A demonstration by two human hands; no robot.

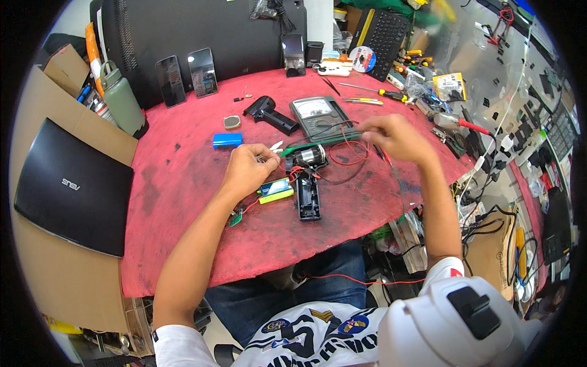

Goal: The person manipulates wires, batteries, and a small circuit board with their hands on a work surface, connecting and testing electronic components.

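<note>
My left hand (247, 168) pinches something small I cannot make out beside a green strip (293, 147), left of an opened black device (308, 199) with a silver motor (309, 157) and red wires. A yellow-green and blue battery pack (275, 196) lies below that hand, wired to a small circuit board (236, 217). My right hand (394, 137), fingers curled on something unclear, hovers over red and black test leads (350, 161) at the right of an analog multimeter (315, 113).
A black tool housing (269, 115), blue battery (227, 140) and phones (203, 73) sit on the red mat (177, 214). A closed laptop (73, 186) and green bottle (120, 101) stand left. Screwdriver (385, 93), keyboard (376, 43) and clutter fill the back and right.
</note>
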